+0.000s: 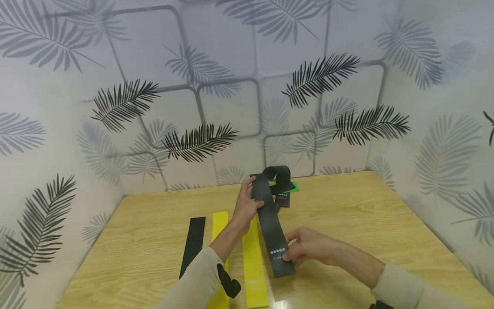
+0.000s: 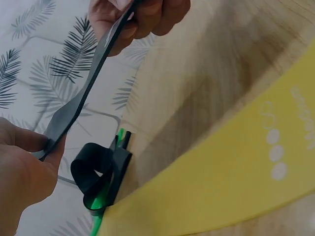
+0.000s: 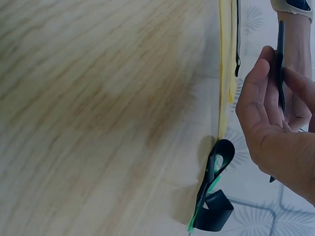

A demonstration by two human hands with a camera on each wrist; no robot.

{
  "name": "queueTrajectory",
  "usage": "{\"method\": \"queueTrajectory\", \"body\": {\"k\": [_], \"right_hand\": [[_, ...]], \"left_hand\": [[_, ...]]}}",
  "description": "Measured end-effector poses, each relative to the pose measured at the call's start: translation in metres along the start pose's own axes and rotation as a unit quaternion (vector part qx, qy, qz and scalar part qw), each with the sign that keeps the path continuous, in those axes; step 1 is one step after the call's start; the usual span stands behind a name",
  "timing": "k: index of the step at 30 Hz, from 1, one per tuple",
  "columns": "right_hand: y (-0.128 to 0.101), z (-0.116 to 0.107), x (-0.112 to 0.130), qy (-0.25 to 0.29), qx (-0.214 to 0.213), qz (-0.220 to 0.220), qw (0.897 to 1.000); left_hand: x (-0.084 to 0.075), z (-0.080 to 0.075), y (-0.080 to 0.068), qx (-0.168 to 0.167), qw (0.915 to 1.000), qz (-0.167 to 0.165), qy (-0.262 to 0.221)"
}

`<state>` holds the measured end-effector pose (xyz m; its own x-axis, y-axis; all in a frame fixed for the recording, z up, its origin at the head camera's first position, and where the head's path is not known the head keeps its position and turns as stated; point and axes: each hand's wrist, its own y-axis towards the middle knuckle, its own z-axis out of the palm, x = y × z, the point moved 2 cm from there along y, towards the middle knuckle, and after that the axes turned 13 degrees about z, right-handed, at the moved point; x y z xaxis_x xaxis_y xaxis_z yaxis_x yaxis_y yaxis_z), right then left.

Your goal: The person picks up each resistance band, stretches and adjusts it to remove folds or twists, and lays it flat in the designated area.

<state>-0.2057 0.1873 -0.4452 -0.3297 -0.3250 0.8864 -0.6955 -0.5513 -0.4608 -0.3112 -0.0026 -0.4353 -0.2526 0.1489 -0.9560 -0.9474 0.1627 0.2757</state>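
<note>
Head view: my left hand (image 1: 247,206) pinches the black band (image 1: 272,227) at its far end, my right hand (image 1: 308,246) grips its near, printed end. I judge it lies best lowered flat onto the desk (image 1: 366,223), taut, parallel to the yellow band (image 1: 254,266).

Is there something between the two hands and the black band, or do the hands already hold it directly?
Nothing visible stands between. The left hand grips the black band near its far end, and the right hand pinches its near end, by the white dots. Both touch it directly, above the table.
</note>
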Motion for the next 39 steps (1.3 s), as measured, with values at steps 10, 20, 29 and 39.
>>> {"method": "queueTrajectory", "body": {"k": [10,20,29,39], "right_hand": [[0.0,0.002,-0.017,0.009,0.06,0.022,0.998],[0.0,0.003,-0.022,0.004,0.078,0.013,0.997],[0.002,0.002,-0.023,0.008,0.076,0.004,0.997],[0.004,-0.004,-0.024,0.008,0.02,0.014,1.0]], "left_hand": [[0.029,0.008,-0.015,0.059,0.9953,-0.022,0.074],[0.038,0.018,-0.022,0.053,0.9926,-0.022,0.107],[0.052,0.02,-0.008,0.024,0.9975,-0.018,0.064],[0.067,0.025,0.015,0.002,0.9987,-0.012,0.049]]}}
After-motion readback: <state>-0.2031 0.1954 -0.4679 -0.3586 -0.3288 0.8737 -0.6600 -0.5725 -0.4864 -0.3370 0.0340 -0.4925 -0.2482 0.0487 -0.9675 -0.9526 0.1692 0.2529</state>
